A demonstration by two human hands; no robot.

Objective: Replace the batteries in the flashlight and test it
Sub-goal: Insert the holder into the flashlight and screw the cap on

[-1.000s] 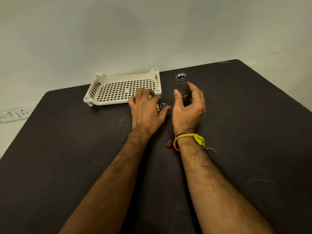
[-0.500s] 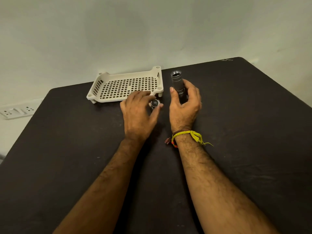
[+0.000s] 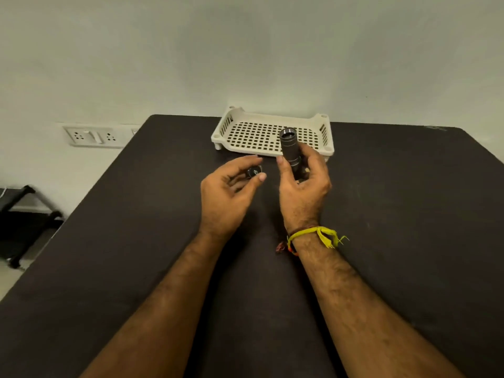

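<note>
No brand, label or writing can be read on anything here; a faint pale mark at the table's (image 3: 409, 241) far right corner is too small to make out.

The right hand (image 3: 302, 192) is just right of the frame's centre, closed around the lower part of the flashlight (image 3: 290, 150). The thumb lies on the barrel's left side and the fingers (image 3: 313, 159) wrap it from the right. The flashlight stands nearly upright, tipped a little to the left, with its open, ringed top end rising clear above the hand. That end overlaps the tray (image 3: 272, 135) in the picture, but whether it is over the tray or nearer the camera cannot be told.

The left hand (image 3: 229, 197) is just left of the right one, with a narrow gap of table between them. It pinches a small dark round cap (image 3: 254, 171) between the thumb tip and the forefinger, the cap's shiny inner face turned toward the camera. The cap is level with the lower barrel of the flashlight and apart from it, to its left.

The tray is cream plastic with a grid of holes, at the far edge of the black table, upper centre of the frame. A yellow thread band (image 3: 316, 236) circles the right wrist. A white socket strip (image 3: 94, 136) is on the wall at upper left.
</note>
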